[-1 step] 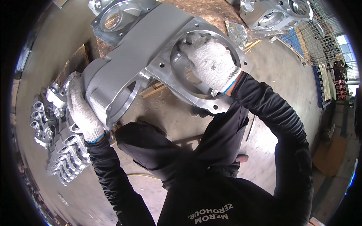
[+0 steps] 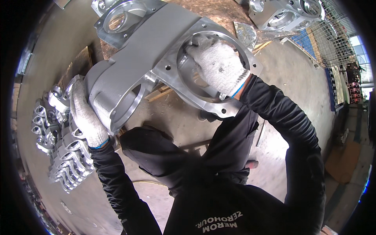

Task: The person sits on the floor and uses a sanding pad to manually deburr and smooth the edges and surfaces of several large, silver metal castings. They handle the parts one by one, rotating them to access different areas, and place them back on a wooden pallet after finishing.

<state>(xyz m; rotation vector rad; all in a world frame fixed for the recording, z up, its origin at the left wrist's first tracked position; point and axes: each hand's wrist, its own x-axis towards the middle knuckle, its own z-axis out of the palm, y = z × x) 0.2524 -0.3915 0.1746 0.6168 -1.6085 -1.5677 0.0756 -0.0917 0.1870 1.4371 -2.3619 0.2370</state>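
R hand (image 2: 219,66), white knit glove, is hooking its fingers thru the big round bore of the grey cast-metal housing (image 2: 156,47), gripping the flange rim. L hand (image 2: 86,115), gloved too, is cupping the housing's lower end. Housing's being held up at chest height. Prob. heavy, rigid, smooth machined faces w/ hard edges; bore rim & flanges look like best holds. Similar castings (image 2: 58,141) are lying on dusty concrete floor (image 2: 282,78); wire mesh fence (image 2: 333,39) far right.

Dusty concrete floor (image 2: 184,121), wire-mesh fence (image 2: 333,39), daylight.
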